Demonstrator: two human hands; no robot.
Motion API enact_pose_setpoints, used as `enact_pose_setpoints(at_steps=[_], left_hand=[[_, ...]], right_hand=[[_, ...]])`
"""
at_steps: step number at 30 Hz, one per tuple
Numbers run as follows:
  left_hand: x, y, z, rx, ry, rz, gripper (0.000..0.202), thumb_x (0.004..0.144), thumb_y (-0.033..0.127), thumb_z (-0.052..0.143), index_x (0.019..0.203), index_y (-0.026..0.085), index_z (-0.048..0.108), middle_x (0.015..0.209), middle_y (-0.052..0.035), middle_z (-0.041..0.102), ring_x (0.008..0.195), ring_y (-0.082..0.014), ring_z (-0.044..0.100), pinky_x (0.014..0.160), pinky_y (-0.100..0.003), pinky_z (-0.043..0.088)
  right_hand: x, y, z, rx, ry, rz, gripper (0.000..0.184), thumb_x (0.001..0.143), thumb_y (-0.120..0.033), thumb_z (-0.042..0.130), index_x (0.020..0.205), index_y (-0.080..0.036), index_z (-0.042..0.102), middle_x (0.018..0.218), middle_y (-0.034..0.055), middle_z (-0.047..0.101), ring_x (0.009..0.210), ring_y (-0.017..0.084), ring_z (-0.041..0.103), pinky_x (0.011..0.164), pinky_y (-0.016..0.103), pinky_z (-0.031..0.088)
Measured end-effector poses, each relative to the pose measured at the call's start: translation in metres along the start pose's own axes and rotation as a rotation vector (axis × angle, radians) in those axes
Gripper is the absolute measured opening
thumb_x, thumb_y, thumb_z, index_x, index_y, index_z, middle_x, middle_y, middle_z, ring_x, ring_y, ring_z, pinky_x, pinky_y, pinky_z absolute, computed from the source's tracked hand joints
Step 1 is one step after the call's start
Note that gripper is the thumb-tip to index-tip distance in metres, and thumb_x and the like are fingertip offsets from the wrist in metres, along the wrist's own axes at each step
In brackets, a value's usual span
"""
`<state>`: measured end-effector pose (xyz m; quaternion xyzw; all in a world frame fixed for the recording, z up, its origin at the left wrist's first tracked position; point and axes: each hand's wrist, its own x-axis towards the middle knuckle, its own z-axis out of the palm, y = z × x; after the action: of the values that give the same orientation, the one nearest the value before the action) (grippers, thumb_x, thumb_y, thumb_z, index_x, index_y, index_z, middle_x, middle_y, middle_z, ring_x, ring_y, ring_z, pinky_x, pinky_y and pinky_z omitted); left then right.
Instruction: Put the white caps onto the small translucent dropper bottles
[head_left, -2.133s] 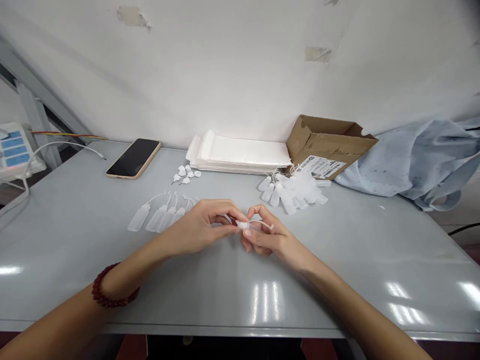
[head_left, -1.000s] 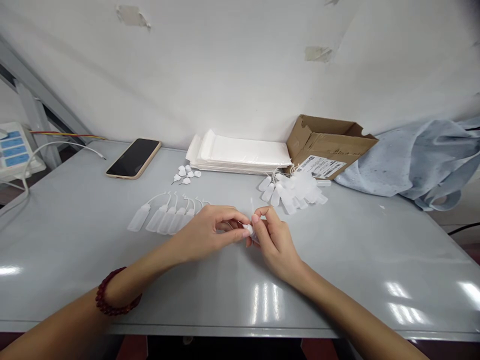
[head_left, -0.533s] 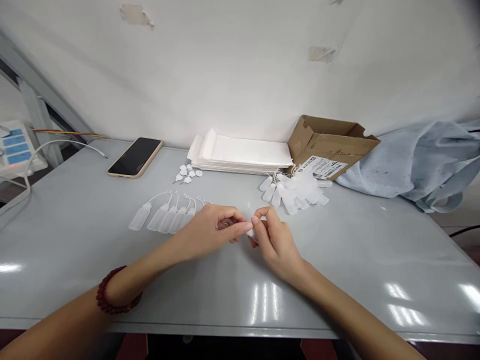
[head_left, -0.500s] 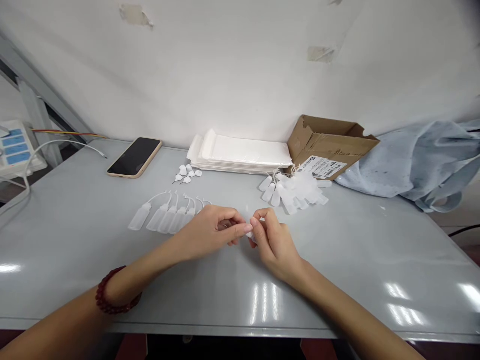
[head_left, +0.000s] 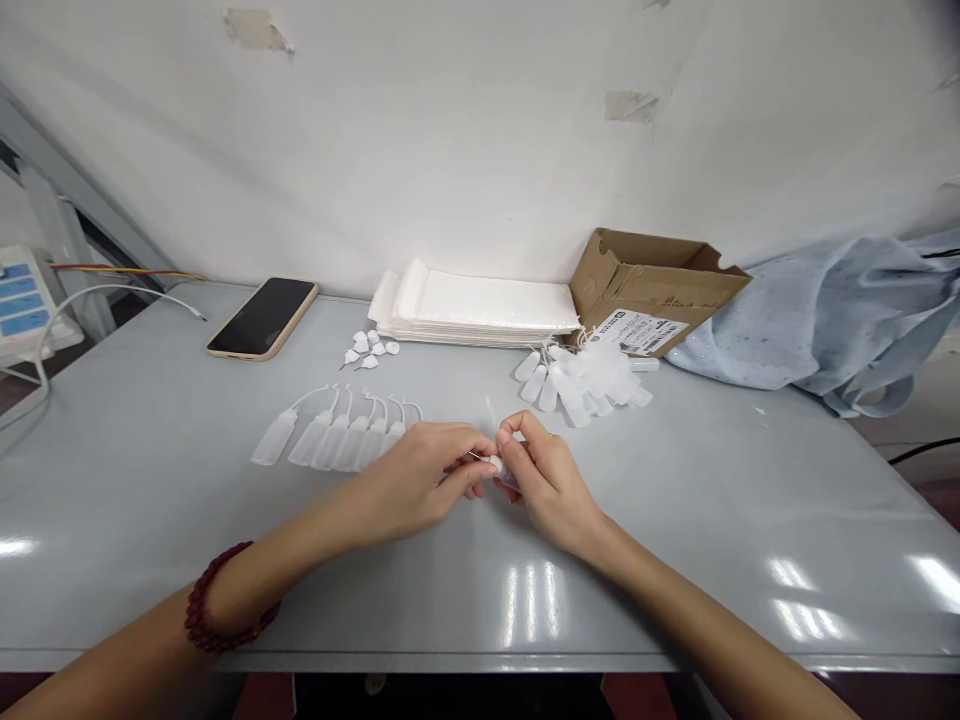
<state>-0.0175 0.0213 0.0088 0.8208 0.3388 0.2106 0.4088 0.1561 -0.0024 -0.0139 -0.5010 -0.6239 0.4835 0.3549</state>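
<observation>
Close together over the middle of the table, both of my hands are closed on small parts. My left hand (head_left: 435, 475) pinches a white needle-tip cap (head_left: 496, 464), its thin needle pointing left. In the fingers of my right hand (head_left: 553, 485) is a small translucent squeeze bottle (head_left: 511, 483), mostly hidden by them. The cap sits against the bottle's end; whether it is seated there I cannot tell. Left of my hands lies a row of similar bottles (head_left: 330, 440) with curled strap stoppers. Behind them are several loose white needle-tip caps (head_left: 371, 347).
A heap of bottles (head_left: 574, 385) lies at right, before an open cardboard box (head_left: 667, 285). White padded envelopes (head_left: 487, 305) are stacked by the wall. A phone (head_left: 264, 317) and white cable (head_left: 112, 287) are at left, blue-grey cloth (head_left: 787, 320) at right.
My left fingers have shifted slightly, and the white cap with its needle now shows between my hands. A thin strap now sticks up behind my right fingers. The view has shifted a little.
</observation>
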Motion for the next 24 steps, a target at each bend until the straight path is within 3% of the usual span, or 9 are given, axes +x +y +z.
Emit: enact_pose_setpoints(at_steps=[3,6,10,15,20,24], left_hand=[[-0.001,-0.0041,0.0048,0.155,0.069,0.163,0.018,0.092,0.015,0.041,0.089,0.017,0.058,0.076,-0.0016,0.063,0.068,-0.0127,0.057,0.066,-0.024,0.044],[0.0,-0.0059,0.0067,0.159,0.115,0.216,0.017,0.092,0.015,0.041,0.094,0.016,0.058,0.082,-0.0036,0.063,0.071,-0.0134,0.057,0.066,-0.025,0.044],[0.0023,-0.0016,0.0029,-0.071,0.088,0.059,0.015,0.091,0.022,0.048,0.094,0.017,0.061,0.085,-0.0028,0.066,0.076,-0.0133,0.062,0.071,-0.024,0.048],[0.0032,0.0012,-0.0013,-0.242,-0.024,-0.205,0.025,0.09,0.036,0.05,0.081,0.017,0.062,0.068,0.0008,0.063,0.064,-0.0117,0.06,0.056,-0.02,0.044],[0.0034,-0.0002,-0.0001,-0.323,-0.096,-0.261,0.032,0.09,0.043,0.048,0.074,0.017,0.059,0.062,0.0012,0.059,0.061,-0.0125,0.059,0.057,-0.022,0.044],[0.0034,0.0032,0.0016,-0.285,-0.055,-0.237,0.027,0.089,0.037,0.049,0.074,0.017,0.059,0.064,0.0012,0.06,0.062,-0.0121,0.059,0.058,-0.021,0.045]], right_hand=[[0.002,-0.0015,-0.0008,0.117,-0.016,0.076,0.025,0.094,-0.041,0.038,0.078,-0.023,0.039,0.048,-0.0075,0.046,0.043,0.009,0.038,0.043,0.02,0.029],[0.0032,-0.0051,-0.002,0.233,-0.041,0.148,0.026,0.093,-0.043,0.04,0.077,-0.023,0.038,0.046,-0.0086,0.044,0.042,0.008,0.036,0.042,0.018,0.026],[0.002,-0.0055,-0.0023,0.216,-0.025,0.124,0.024,0.094,-0.042,0.038,0.078,-0.023,0.037,0.047,-0.0091,0.044,0.042,0.008,0.036,0.043,0.019,0.028],[-0.0015,-0.0017,-0.0024,-0.138,0.012,-0.083,0.018,0.095,-0.037,0.034,0.085,-0.022,0.038,0.051,-0.0072,0.047,0.043,0.01,0.04,0.046,0.022,0.03],[-0.0014,-0.003,-0.0031,-0.162,-0.012,-0.111,0.017,0.096,-0.035,0.031,0.085,-0.023,0.036,0.052,-0.0064,0.048,0.043,0.011,0.041,0.045,0.022,0.032],[-0.0002,-0.0033,-0.0036,-0.1,-0.001,-0.091,0.019,0.095,-0.035,0.034,0.082,-0.022,0.039,0.053,-0.0062,0.047,0.044,0.01,0.04,0.046,0.022,0.033]])
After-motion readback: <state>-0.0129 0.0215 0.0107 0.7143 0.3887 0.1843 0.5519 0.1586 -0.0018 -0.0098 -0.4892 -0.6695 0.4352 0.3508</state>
